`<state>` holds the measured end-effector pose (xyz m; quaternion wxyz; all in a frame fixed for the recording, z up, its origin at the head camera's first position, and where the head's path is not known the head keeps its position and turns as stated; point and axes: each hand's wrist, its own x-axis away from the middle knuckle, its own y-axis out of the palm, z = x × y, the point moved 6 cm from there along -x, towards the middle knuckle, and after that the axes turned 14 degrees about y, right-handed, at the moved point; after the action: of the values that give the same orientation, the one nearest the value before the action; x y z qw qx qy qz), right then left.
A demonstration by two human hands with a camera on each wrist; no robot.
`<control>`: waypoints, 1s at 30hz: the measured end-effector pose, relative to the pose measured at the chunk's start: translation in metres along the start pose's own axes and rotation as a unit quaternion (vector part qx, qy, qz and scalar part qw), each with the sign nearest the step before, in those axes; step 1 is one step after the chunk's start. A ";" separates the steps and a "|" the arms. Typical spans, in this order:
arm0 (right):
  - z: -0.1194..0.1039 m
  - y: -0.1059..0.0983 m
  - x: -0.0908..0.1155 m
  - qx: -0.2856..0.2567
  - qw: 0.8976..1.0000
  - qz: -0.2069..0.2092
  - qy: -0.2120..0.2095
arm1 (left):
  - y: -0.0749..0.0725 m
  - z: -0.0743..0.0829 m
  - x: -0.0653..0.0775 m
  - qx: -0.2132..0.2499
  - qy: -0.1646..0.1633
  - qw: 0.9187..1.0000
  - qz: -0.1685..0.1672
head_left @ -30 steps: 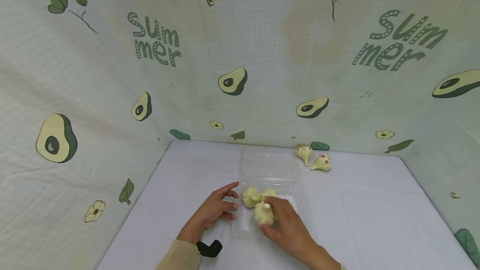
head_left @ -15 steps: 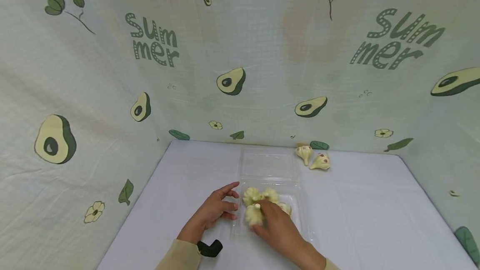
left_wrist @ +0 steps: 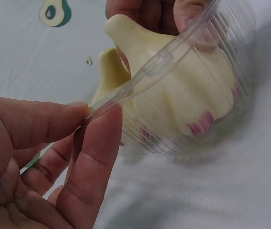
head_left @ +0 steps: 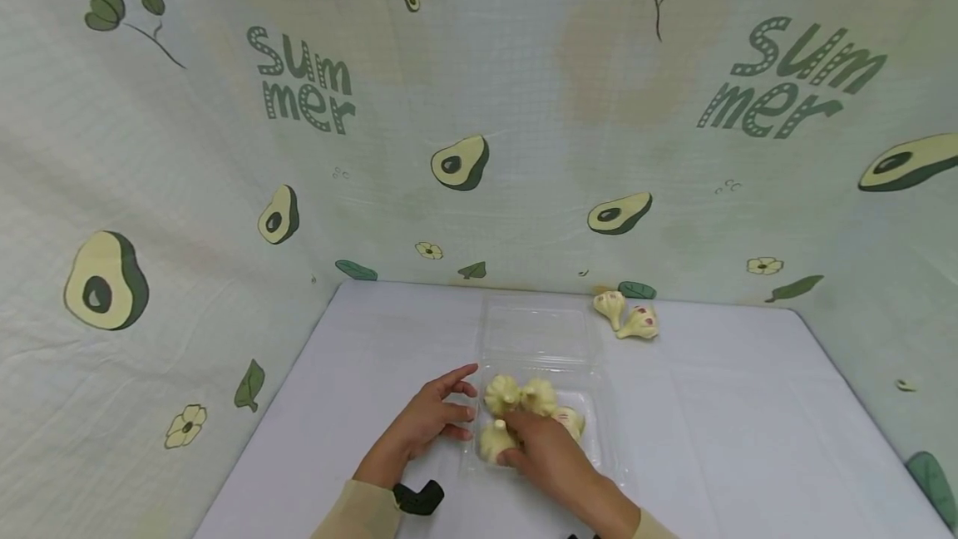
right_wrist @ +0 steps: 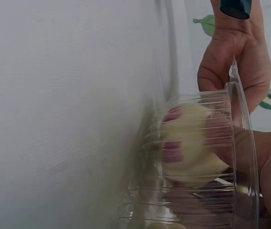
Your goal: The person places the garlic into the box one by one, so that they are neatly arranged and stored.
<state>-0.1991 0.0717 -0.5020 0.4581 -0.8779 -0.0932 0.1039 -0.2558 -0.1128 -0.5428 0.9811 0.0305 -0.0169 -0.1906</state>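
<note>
A clear plastic clamshell container (head_left: 599, 439) lies with its lid laid back on the white table, several garlic bulbs inside. My left hand (head_left: 434, 418) is at its left side; in the left wrist view the thumb and a finger (left_wrist: 99, 148) pinch its rim (left_wrist: 145, 71). My right hand (head_left: 550, 456) reaches in and holds a garlic bulb (head_left: 494, 442) at the near left corner, thumb in front and fingers behind. Other bulbs sit at the back left (head_left: 501, 394), back middle (head_left: 538, 396) and right (head_left: 570, 421). Purple patches mark the held bulb (right_wrist: 188, 143) in the right wrist view.
Behind the container's lid (head_left: 535, 331), at its right, lie two more garlic bulbs, one pale (head_left: 609, 306) and one beside it (head_left: 639, 323). A cloth curtain (head_left: 524, 106) printed with avocados stands round the table's back and sides.
My right hand has carried its garlic bulb left and down into the container's near left corner. The bulb at the right has come into view. My left hand stays put.
</note>
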 end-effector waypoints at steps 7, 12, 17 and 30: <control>-0.004 0.002 -0.003 0.019 1.000 0.000 -0.018 | -0.001 0.000 0.001 0.003 0.003 1.000 0.001; -0.002 -0.002 0.000 0.001 0.999 -0.034 -0.007 | 0.000 0.000 0.003 0.003 0.009 1.000 -0.003; 0.002 -0.014 0.008 -0.023 0.999 -0.041 0.002 | -0.002 -0.001 0.003 0.003 0.008 1.000 0.002; 0.027 -0.046 0.017 -0.040 0.998 0.034 0.023 | -0.004 -0.001 0.002 0.001 0.007 1.000 0.002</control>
<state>-0.1930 0.1232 -0.4810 0.4209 -0.9002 -0.0569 0.0959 -0.2551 -0.1170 -0.5439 0.9816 0.0324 -0.0106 -0.1880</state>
